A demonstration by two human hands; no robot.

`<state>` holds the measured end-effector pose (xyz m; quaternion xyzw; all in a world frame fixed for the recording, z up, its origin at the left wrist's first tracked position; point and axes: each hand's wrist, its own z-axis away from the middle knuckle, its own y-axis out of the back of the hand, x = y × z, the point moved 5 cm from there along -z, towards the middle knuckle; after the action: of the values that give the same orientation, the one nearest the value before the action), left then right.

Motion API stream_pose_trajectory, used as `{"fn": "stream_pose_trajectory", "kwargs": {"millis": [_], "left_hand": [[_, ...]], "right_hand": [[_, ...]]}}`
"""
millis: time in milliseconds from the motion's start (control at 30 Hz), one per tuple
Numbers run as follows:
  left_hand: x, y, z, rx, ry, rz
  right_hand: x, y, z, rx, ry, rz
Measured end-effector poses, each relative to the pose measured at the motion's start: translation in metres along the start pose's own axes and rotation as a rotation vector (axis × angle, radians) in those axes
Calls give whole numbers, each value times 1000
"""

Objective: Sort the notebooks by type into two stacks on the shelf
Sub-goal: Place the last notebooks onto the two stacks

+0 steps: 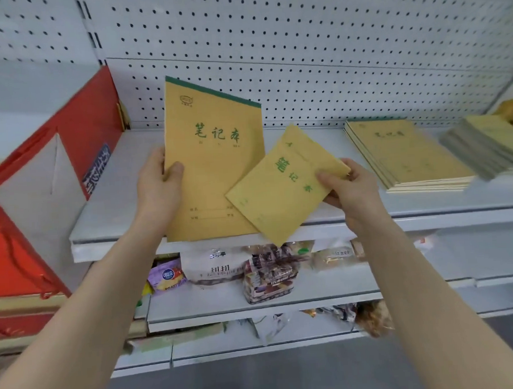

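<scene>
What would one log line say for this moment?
left hand: holds large notebook | right hand: holds small notebook | shelf: wide stack, blurred stack

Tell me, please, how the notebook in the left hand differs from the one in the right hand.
The left hand holds the large notebook; the right hand holds the small notebook. The large notebook stands upright; the small notebook is tilted. The large notebook has a green top band; the small notebook shows none. Both have tan covers with green print.

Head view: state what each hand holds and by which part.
Left hand grips the large notebook by its left edge. Right hand pinches the small notebook near its right corner.
</scene>
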<state>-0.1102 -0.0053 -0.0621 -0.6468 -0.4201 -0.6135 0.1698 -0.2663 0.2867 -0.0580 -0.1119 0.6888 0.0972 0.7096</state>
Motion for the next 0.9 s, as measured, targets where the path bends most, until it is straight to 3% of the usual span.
{"fn": "stream_pose_trajectory", "kwargs": {"millis": [133, 533, 900], "left_hand": [[27, -27, 25, -37, -43, -37], [108, -157, 131, 4, -109, 0], [161, -306, 154, -106, -146, 21]], "right_hand": [[-14, 45, 2, 61, 19, -102], [-45, 244, 26, 116, 97, 8], [-60, 390, 4, 223, 117, 80]]}}
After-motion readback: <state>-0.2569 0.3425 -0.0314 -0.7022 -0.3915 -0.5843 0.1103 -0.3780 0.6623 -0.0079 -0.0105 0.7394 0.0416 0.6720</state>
